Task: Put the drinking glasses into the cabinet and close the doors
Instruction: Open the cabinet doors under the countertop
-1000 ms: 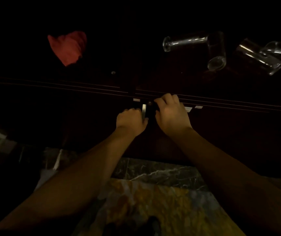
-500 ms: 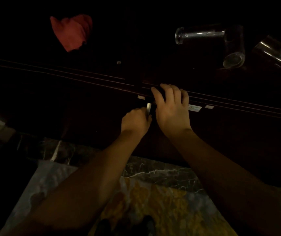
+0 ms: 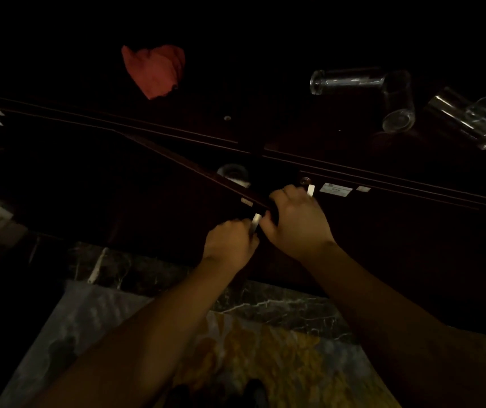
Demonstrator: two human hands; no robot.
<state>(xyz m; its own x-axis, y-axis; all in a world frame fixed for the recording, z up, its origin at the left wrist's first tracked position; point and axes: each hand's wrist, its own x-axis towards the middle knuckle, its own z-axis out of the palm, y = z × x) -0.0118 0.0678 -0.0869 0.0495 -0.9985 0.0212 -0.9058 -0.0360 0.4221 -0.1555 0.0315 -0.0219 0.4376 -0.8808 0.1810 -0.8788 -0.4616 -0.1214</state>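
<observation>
Several clear drinking glasses sit on the dark cabinet top (image 3: 309, 134) at the right. One glass (image 3: 347, 81) lies on its side, a second glass (image 3: 399, 104) is beside it, and two more glasses (image 3: 459, 119) lean together at the far right. The left cabinet door (image 3: 147, 184) stands ajar, its top edge angled toward me. My left hand (image 3: 230, 245) is shut on that door's silver handle (image 3: 256, 221). My right hand (image 3: 294, 222) curls over the same door's free edge. The right door's handle (image 3: 311, 189) is uncovered. A round glass rim (image 3: 233, 173) shows inside the gap.
A red cloth (image 3: 155, 70) lies on the cabinet top at the left. A white label (image 3: 334, 189) is stuck on the right door. Dark marble floor (image 3: 280, 307) and a patterned rug (image 3: 250, 354) lie below my arms. The scene is very dim.
The left door has swung out toward me with both hands on it. My right hand slid down off the cabinet's top edge, uncovering the right door's handle and the glass rim inside.
</observation>
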